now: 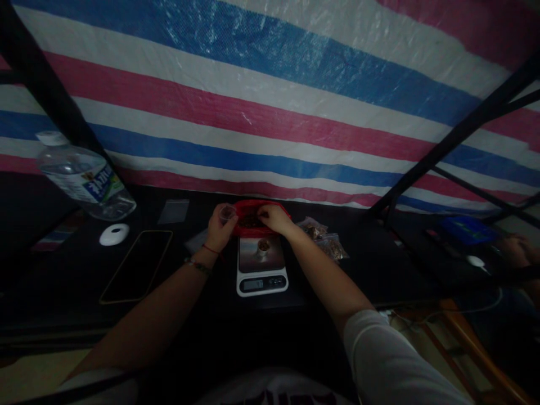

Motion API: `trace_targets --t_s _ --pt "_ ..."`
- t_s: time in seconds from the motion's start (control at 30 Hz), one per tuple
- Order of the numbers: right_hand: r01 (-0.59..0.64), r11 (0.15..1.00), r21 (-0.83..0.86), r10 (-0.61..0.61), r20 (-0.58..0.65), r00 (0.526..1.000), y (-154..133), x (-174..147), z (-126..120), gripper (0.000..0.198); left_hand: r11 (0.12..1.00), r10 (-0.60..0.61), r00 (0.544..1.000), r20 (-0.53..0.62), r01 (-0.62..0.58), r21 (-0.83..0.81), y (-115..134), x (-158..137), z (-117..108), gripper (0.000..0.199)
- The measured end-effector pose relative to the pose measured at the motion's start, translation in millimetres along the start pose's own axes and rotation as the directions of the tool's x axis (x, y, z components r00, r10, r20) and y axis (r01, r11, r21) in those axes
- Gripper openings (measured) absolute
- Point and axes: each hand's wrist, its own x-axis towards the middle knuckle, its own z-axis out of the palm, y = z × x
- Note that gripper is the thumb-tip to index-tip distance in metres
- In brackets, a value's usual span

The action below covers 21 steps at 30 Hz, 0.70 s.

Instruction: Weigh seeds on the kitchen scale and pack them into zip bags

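Observation:
My left hand (pixel 219 228) is closed around a small clear plastic cup (pixel 228 212) at the left end of a red basket (pixel 242 230). Inside the basket lie small dark brown bits. My right hand (pixel 273 217) reaches over the basket's right side with its fingers down among the bits; whatever the fingertips pinch is hidden. Just in front of the basket sits a white kitchen scale (pixel 262 286) with a metal plate. On that plate stands a small round container (pixel 263 248) holding brownish bits. The scale's display is lit, but its digits are too small to read.
Filled clear zip bags (pixel 332 247) lie right of the basket. Left are a flat clear bag (pixel 174 211), a phone (pixel 137 264), a white mouse (pixel 113 234) and a large water bottle (pixel 86 177). Black frame posts flank the table. Another person's hand (pixel 515 247) shows far right.

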Motion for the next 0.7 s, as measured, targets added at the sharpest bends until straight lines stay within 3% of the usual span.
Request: trace_targets --t_s 0.2,0.3,0.4,0.57,0.7 --pt "-0.008 0.999 0.054 0.012 -0.066 0.998 -9.0 -18.1 -15.3 0.017 1.0 0.008 1.0 -0.002 -0.008 0.01 2.5 0.6 0.1 0.032" --pt "-0.002 0.979 0.201 0.034 -0.157 0.987 -18.0 -40.6 -22.8 0.017 1.0 0.006 1.0 -0.005 -0.006 0.005 3.6 0.7 0.3 0.032" --pt "-0.004 0.944 0.331 0.078 -0.211 0.974 -33.3 -68.0 -29.5 0.03 1.0 -0.004 1.0 -0.007 0.004 0.005 5.0 0.2 1.2 0.03" --pt "0.085 0.979 0.185 -0.047 -0.202 0.978 -55.2 -93.5 -33.3 0.006 1.0 -0.003 1.0 0.009 0.003 0.013 8.3 -0.6 2.6 0.03" --pt "0.144 0.982 0.123 -0.125 -0.152 0.98 -57.3 -96.1 -28.9 0.005 1.0 0.002 1.0 0.02 -0.002 0.024 8.2 -0.4 1.3 0.028"
